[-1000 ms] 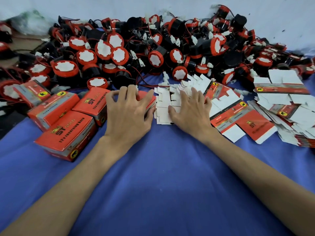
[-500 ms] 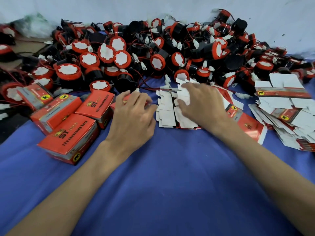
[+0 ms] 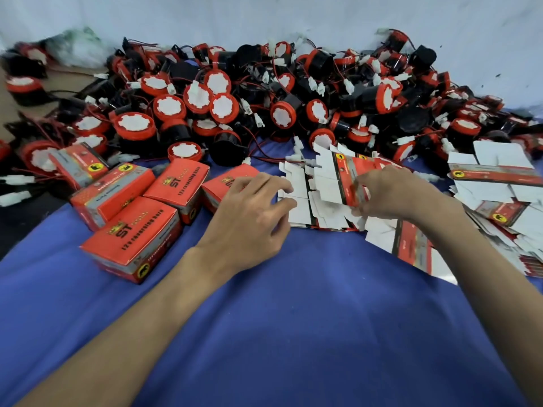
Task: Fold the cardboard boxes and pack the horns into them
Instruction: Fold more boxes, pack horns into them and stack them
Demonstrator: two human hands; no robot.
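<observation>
A big heap of black and red horns [image 3: 264, 95] with white connectors fills the back of the blue cloth [image 3: 293, 304]. In front of it lies a stack of flat box blanks [image 3: 299, 212], white side up. My right hand [image 3: 390, 195] pinches one flat blank [image 3: 338, 177] and lifts its near edge off the stack. My left hand [image 3: 249, 218] hovers with loosely curled fingers at the stack's left edge, fingertips by the white flaps, holding nothing. Several folded red boxes [image 3: 132, 239] stand left of it.
More flat blanks [image 3: 499, 183] are spread in a loose pile at the right edge. Further horns [image 3: 23, 86] and a clear plastic bag [image 3: 76, 48] lie at the far left. A pale wall [image 3: 293, 19] closes off the back.
My right hand moved from pressing flat on the stack to pinching one blank and raising it. My left hand drew back off the red box and its fingers curled toward the stack.
</observation>
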